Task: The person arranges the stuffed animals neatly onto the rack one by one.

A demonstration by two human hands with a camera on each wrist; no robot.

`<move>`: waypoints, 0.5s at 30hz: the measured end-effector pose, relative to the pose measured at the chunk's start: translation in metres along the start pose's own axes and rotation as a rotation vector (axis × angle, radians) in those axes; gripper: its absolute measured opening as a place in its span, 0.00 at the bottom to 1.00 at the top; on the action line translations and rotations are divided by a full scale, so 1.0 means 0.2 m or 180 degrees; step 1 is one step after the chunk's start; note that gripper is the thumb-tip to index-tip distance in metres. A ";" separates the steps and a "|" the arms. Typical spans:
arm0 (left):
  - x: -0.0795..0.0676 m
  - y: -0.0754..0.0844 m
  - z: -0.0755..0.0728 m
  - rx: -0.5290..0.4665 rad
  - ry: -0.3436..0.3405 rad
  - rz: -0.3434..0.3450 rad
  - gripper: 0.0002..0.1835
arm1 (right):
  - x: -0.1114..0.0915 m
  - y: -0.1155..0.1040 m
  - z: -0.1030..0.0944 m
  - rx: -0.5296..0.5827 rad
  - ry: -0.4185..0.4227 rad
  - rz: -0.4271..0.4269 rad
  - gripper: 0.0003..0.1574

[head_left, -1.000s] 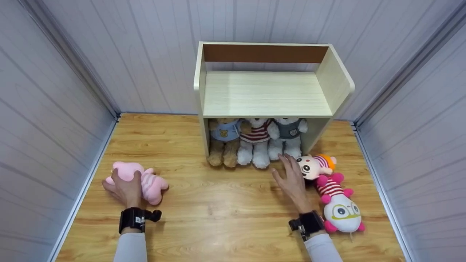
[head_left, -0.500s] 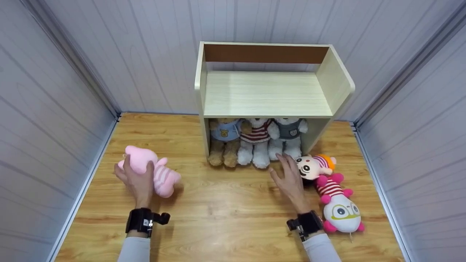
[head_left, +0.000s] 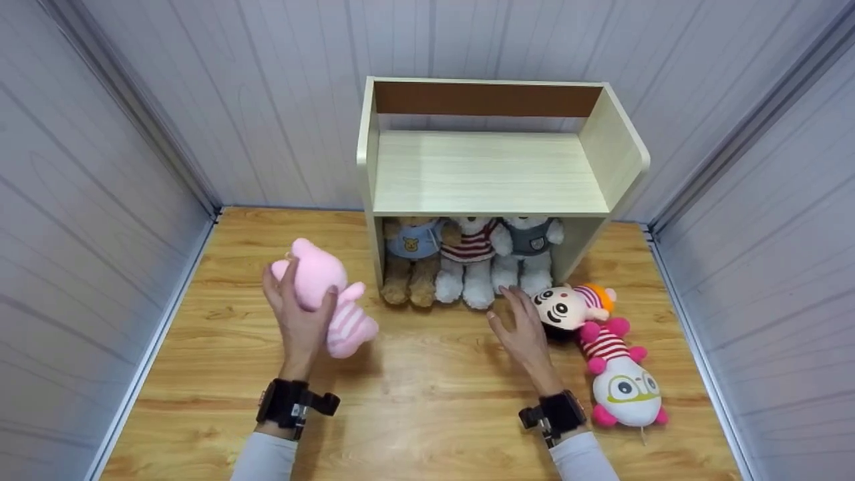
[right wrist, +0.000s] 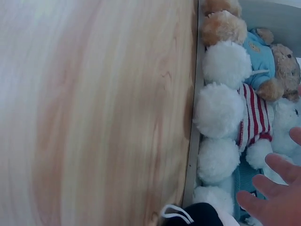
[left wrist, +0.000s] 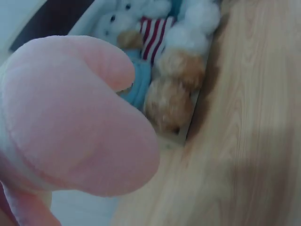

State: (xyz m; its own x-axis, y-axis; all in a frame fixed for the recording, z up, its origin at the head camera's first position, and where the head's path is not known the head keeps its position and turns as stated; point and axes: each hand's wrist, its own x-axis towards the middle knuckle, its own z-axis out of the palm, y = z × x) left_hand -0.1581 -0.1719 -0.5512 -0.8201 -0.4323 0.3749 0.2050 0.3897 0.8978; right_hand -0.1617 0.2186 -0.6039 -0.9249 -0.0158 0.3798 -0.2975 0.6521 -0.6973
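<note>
My left hand (head_left: 300, 324) grips a pink plush toy (head_left: 320, 277) by its head, thumb on one side and fingers on the other. The toy's striped body hangs toward the right, lifted over the floor; its pink body (left wrist: 80, 122) fills much of the left wrist view. My right hand (head_left: 524, 337) has its fingers spread beside a doll with a black-and-cream head (head_left: 561, 308) and an orange striped hat. In the right wrist view the fingertips (right wrist: 251, 200) hold nothing. Whether that hand touches the doll I cannot tell.
A pale two-tier shelf (head_left: 491, 174) stands at the back. Its lower compartment holds a brown bear (head_left: 412, 260), a white bear in red stripes (head_left: 471, 260) and one in grey (head_left: 531, 247). A pink-and-white plush toy with glasses (head_left: 624, 391) lies at right. Walls enclose the wooden floor (head_left: 414, 414).
My left hand has lifted the pink plush toy and carried it right and toward the shelf. The right hand has shifted slightly left, and the doll's head has tipped a little left.
</note>
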 end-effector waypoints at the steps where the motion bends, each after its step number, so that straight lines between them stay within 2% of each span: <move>1: -0.01 0.02 0.01 -0.0004 -0.0024 0.0069 0.43 | 0.00 0.00 0.01 0.0066 0.0012 -0.0001 0.35; 5: -0.05 0.06 0.06 -0.0006 -0.0068 0.0338 0.43 | -0.03 -0.05 0.03 0.0571 0.0003 0.0191 0.32; 10: -0.09 0.10 0.14 -0.0060 -0.0045 0.0783 0.43 | -0.04 -0.12 0.07 0.1439 -0.0240 0.0456 0.29; 15: -0.15 0.14 0.23 -0.0146 -0.0065 0.1078 0.42 | -0.05 -0.20 0.12 0.1847 -0.0398 0.0380 0.29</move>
State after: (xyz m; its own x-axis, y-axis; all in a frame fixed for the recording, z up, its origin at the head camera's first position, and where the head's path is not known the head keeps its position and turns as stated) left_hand -0.1525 -0.1109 -0.5473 -0.7116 -0.2681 0.6494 0.4910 0.4713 0.7326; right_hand -0.1458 0.1741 -0.5951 -0.9702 -0.0799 0.2287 -0.2379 0.1354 -0.9618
